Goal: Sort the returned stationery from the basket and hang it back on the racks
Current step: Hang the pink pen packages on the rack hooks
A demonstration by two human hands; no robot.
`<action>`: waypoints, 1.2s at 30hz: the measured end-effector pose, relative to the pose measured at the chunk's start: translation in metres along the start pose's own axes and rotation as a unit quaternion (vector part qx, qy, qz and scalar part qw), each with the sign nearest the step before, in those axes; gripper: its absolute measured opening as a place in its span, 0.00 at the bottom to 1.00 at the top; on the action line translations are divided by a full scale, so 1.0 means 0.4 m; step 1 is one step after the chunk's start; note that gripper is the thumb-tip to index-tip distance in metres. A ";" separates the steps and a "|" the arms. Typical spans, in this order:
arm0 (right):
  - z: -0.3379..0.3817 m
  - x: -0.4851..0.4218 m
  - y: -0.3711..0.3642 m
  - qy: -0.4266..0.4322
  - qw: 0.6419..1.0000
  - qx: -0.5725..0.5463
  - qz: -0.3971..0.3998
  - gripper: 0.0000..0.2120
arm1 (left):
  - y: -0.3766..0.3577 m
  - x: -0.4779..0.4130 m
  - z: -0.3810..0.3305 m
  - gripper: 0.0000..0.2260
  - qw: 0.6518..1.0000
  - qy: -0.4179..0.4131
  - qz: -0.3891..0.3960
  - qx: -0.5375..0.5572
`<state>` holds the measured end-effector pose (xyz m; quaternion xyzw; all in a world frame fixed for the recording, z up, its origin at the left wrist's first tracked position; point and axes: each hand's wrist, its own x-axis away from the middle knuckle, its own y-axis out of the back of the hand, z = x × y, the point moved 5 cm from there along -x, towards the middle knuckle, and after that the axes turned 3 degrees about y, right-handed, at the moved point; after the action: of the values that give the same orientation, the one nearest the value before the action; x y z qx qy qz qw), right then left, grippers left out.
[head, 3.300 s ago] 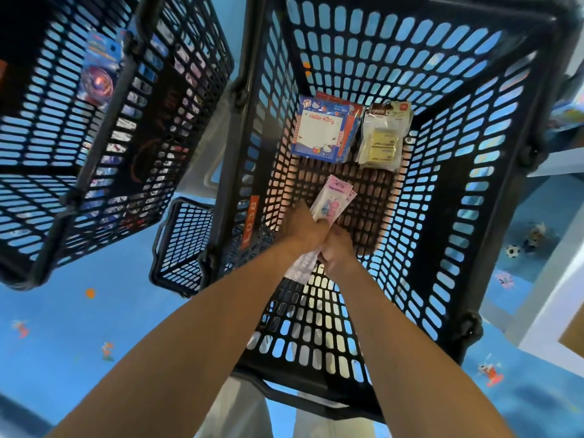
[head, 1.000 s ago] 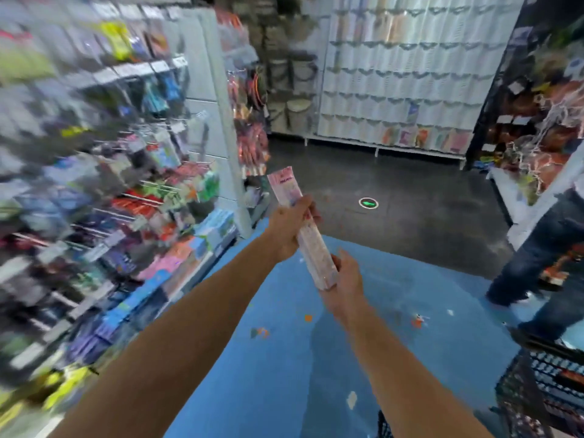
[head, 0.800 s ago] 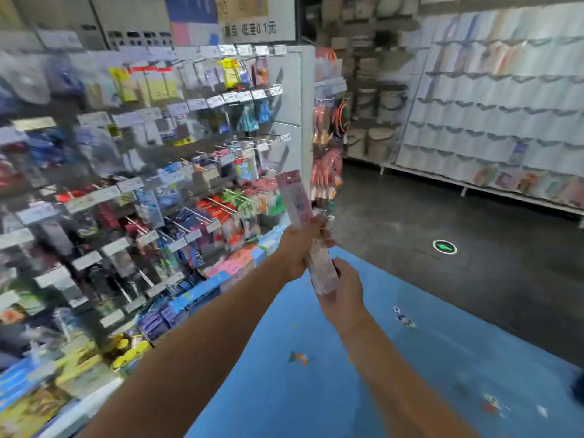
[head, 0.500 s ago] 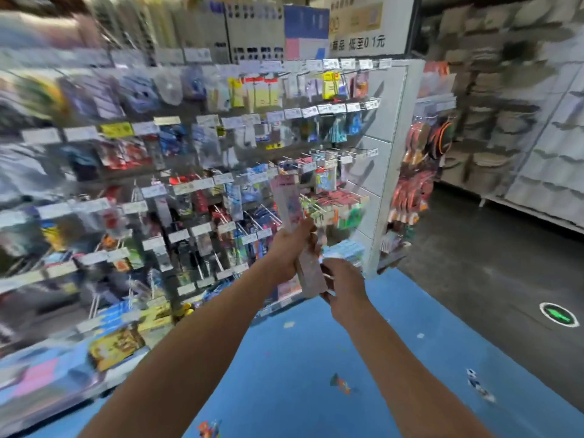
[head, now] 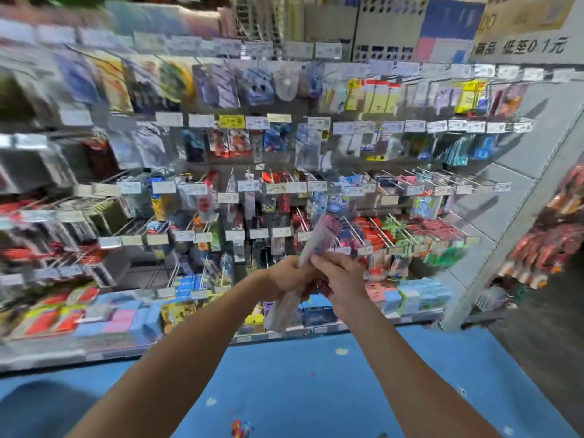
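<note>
A long, narrow pink-and-clear stationery pack (head: 317, 240) is held tilted in front of me, its pink top toward the rack and its clear lower end (head: 281, 311) pointing down. My left hand (head: 284, 276) grips its middle from the left. My right hand (head: 339, 273) pinches the pack from the right, just above the left hand. Behind them stands the hanging rack (head: 284, 184), with rows of metal pegs, price tags and packets. The basket is out of view. The picture is blurred by motion.
Boxed goods (head: 126, 317) line the bottom shelf of the rack. A grey end panel (head: 512, 222) closes the rack on the right, with more hanging goods (head: 550, 241) beyond it. Blue floor (head: 300, 390) lies under my arms.
I have turned left from the aisle to face the rack head-on. Both hands kept the pack; the right hand moved up from its lower end to its middle, beside the left.
</note>
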<state>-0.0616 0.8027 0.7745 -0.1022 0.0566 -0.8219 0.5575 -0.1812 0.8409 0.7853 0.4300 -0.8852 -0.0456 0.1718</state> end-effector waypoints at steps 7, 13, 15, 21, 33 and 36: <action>-0.001 -0.184 -0.178 0.028 0.998 0.042 0.037 0.14 | 0.211 -0.109 0.007 0.10 1.000 0.004 0.005 0.011; -0.032 -0.309 -0.286 0.030 0.998 0.035 0.050 0.10 | 0.351 -0.179 0.049 0.08 0.997 -0.017 -0.035 0.060; -0.047 -0.356 -0.322 0.023 0.997 0.027 0.064 0.11 | 0.390 -0.202 0.067 0.09 0.995 -0.006 -0.044 0.086; -0.095 -0.528 -0.386 -0.030 0.997 -0.017 0.063 0.06 | 0.507 -0.309 0.109 0.17 0.985 0.051 -0.083 0.146; -0.052 -0.951 -0.530 -0.030 0.991 -0.018 0.129 0.09 | 0.746 -0.597 0.045 0.07 0.961 0.075 -0.173 0.204; -0.042 -1.004 -0.556 -0.005 0.986 0.016 0.163 0.05 | 0.783 -0.639 0.045 0.13 0.954 0.064 -0.212 0.202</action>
<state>-0.1230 1.2577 0.7622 -0.0861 0.0564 -0.7201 0.6862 -0.2749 1.2343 0.7722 0.6353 -0.7516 0.1269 0.1241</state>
